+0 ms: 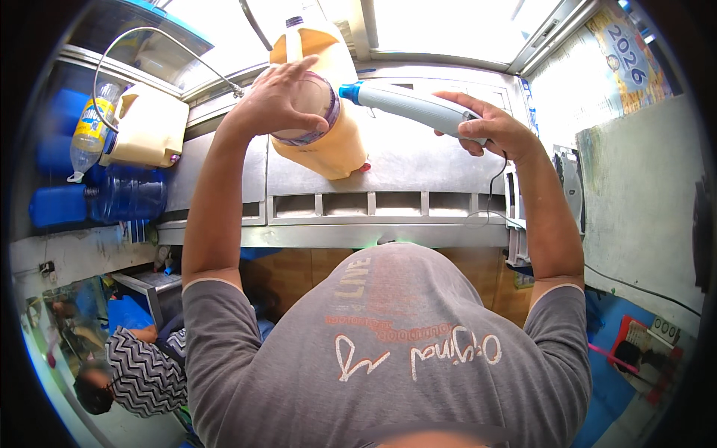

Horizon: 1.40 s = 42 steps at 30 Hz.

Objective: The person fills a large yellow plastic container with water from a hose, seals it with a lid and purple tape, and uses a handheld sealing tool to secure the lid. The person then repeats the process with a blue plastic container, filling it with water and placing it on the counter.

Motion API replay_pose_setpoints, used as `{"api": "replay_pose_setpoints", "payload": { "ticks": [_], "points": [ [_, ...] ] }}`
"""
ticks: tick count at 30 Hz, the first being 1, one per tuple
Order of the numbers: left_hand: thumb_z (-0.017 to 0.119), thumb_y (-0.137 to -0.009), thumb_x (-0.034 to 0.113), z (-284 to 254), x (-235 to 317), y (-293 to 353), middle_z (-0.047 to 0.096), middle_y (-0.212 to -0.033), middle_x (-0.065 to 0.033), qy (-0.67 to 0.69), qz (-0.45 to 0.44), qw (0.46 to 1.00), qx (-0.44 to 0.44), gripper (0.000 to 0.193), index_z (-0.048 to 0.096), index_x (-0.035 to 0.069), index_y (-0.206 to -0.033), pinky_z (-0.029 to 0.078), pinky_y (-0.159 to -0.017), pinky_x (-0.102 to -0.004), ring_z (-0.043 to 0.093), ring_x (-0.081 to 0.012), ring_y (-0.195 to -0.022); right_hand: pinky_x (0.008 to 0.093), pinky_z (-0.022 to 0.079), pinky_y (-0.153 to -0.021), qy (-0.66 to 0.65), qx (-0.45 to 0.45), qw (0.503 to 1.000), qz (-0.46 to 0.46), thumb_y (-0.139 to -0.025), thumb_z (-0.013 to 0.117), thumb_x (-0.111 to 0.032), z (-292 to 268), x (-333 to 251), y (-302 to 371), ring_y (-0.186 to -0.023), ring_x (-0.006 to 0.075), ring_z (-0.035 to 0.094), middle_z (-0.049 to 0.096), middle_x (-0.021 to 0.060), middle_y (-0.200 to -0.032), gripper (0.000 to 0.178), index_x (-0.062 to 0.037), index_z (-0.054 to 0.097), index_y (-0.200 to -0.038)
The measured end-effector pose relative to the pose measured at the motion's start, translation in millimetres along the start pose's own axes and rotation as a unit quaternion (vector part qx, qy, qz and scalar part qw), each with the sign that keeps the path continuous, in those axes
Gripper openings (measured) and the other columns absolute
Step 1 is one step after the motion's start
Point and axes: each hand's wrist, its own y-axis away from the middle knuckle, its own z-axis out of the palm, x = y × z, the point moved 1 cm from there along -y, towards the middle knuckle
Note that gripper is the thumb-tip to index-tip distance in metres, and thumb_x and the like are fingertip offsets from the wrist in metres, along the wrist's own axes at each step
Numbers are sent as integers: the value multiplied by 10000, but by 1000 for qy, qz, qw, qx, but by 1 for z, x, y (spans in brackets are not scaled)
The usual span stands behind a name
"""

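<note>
At the upper left of the middle, my left hand (272,97) is spread across a round, pale tub (310,97) with a purple-patterned band round its rim. The thumb lies over the tub's near side while the fingers reach past its far edge. What the tub rests on is hidden. Just behind and beneath it stands a yellowish plastic jug (340,153) with a handle, a dark cap and a small red tap. Closed round the rear of a light grey-blue corded tool, like a slim heat gun (414,108), is my right hand (497,127). The tool's blue nozzle points at the tub, a little apart.
A metal counter (426,160) with a slotted front edge lies before me. Another yellowish jug (153,127), a clear bottle (93,134) and blue water containers (131,193) stand left. The tool's cord (493,183) hangs at right. Lower left, another person (142,369) sits.
</note>
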Motion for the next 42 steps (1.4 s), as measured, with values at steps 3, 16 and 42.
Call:
{"api": "replay_pose_setpoints", "payload": {
  "ticks": [3, 16, 42],
  "points": [
    [857, -469, 688, -1, -23, 25, 479, -1426, -228, 128, -12, 985, 112, 1284, 352, 120, -1504, 319, -1153, -474, 413, -371, -1363, 211, 533, -481, 37, 48, 998, -2, -721, 772, -309, -3, -18, -4, -538, 87, 598, 665, 163, -971, 860, -29, 424, -1456],
    [931, -517, 532, 107, -26, 67, 473, -1396, -175, 422, -15, 851, 311, 1455, 10, 92, -1553, 398, -1109, -404, 484, -297, -1309, 200, 476, -425, 279, -43, 959, -15, -809, 704, -363, 1, -126, -59, -493, 60, 519, 591, 83, -830, 761, -53, 436, -1450],
    [905, -477, 627, 116, -25, 65, 436, -1334, -189, 238, -47, 897, 369, 1404, 141, 76, -1519, 360, -1088, -492, 423, -378, -1272, 253, 469, -606, 323, 63, 940, 95, -666, 602, -221, 55, -122, 27, -662, 105, 512, 568, 65, -911, 763, -162, 507, -1420]
  ]
}}
